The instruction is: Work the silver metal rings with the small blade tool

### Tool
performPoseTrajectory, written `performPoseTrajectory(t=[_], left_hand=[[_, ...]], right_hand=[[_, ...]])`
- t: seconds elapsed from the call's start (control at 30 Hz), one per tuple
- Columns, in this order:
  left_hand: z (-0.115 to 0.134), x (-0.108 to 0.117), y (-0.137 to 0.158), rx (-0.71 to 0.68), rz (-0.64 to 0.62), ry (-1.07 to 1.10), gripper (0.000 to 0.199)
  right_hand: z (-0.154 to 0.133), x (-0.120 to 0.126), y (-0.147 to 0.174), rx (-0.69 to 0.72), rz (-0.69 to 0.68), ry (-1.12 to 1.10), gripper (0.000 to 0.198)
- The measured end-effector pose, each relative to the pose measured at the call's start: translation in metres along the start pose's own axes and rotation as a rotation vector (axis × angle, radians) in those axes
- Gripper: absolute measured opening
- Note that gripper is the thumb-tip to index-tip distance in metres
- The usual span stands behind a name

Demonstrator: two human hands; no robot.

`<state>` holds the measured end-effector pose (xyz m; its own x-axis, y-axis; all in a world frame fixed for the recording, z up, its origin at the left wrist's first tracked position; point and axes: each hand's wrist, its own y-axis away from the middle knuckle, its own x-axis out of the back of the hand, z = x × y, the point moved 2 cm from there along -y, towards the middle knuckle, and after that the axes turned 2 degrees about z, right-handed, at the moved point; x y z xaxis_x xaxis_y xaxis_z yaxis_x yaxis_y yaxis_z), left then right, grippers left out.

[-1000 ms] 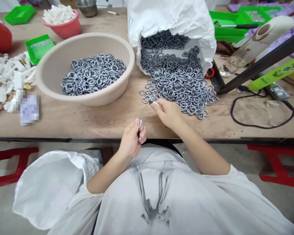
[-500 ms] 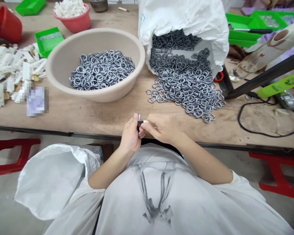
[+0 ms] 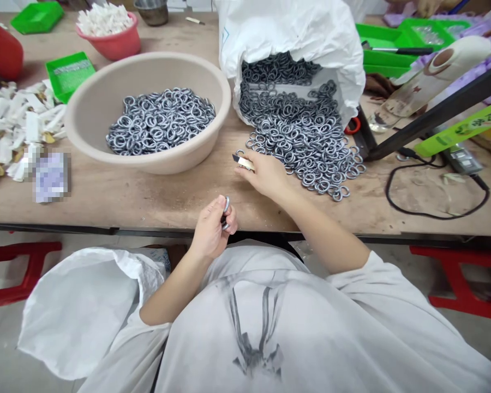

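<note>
My left hand [image 3: 210,229] is closed near the table's front edge, pinching a grey metal ring [image 3: 227,204]; a second bit of ring shows lower between the fingers. Farther forward, at the near left edge of the loose ring pile [image 3: 311,147], my right hand [image 3: 268,172] grips a short tool [image 3: 244,162] with a dark, blade-like tip and a pale handle. A single loose ring [image 3: 239,153] lies just beyond that tip. Whether the right fingertips touch any ring is hidden from me.
Left of the pile stands a beige basin [image 3: 147,161] of rings. Behind the pile, a white sack [image 3: 286,27] lies open. White pieces [image 3: 33,125] and a green tray [image 3: 70,76] are at left; a black bar [image 3: 433,117] and cable [image 3: 393,199] at right.
My right hand has left my left hand and moved forward to the ring pile with the tool. My left hand keeps its hold on the ring. The view has shifted slightly.
</note>
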<state>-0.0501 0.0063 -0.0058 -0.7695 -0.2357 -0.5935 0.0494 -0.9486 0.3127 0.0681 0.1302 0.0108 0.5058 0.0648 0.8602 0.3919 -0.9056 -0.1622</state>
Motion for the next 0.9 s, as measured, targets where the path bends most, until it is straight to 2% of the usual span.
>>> performPoseTrajectory(t=[0.1, 0.17, 0.23, 0.37, 0.4, 0.47, 0.53, 0.6, 0.67, 0.8, 0.9], left_hand=[[0.008, 0.011, -0.004, 0.008, 0.021, 0.003, 0.030], [0.013, 0.017, -0.009, 0.017, 0.042, -0.006, 0.032], [0.015, 0.017, -0.013, 0.028, 0.056, -0.001, 0.038], [0.003, 0.000, -0.016, 0.040, 0.029, -0.003, 0.038], [-0.002, -0.005, -0.016, 0.018, 0.027, -0.018, 0.040], [-0.012, -0.013, -0.015, -0.053, 0.040, -0.053, 0.043], [-0.018, -0.017, -0.013, -0.101, 0.050, -0.085, 0.046], [-0.019, -0.018, -0.011, -0.091, 0.042, -0.104, 0.047], [-0.015, -0.017, -0.009, -0.054, 0.030, -0.107, 0.049], [-0.005, -0.016, -0.004, -0.015, -0.005, -0.085, 0.051], [-0.005, -0.017, -0.004, 0.000, -0.012, -0.067, 0.051]], right_hand=[[0.012, -0.003, -0.021, -0.015, -0.049, 0.217, 0.025], [0.013, -0.001, -0.021, -0.024, -0.043, 0.152, 0.020], [0.008, 0.003, -0.009, -0.032, -0.036, -0.124, 0.018], [-0.011, 0.003, 0.036, -0.114, -0.115, -0.944, 0.034], [-0.016, 0.001, 0.048, -0.148, -0.165, -1.063, 0.039], [-0.021, -0.004, 0.066, -0.223, -0.161, -1.164, 0.046], [-0.022, -0.006, 0.075, -0.244, -0.092, -1.136, 0.051], [-0.018, -0.004, 0.078, -0.194, -0.015, -1.052, 0.053], [-0.013, 0.002, 0.079, -0.088, 0.027, -0.926, 0.050], [-0.009, 0.018, 0.084, 0.181, 0.058, -0.534, 0.048], [-0.013, 0.023, 0.091, 0.266, 0.078, -0.370, 0.052]])
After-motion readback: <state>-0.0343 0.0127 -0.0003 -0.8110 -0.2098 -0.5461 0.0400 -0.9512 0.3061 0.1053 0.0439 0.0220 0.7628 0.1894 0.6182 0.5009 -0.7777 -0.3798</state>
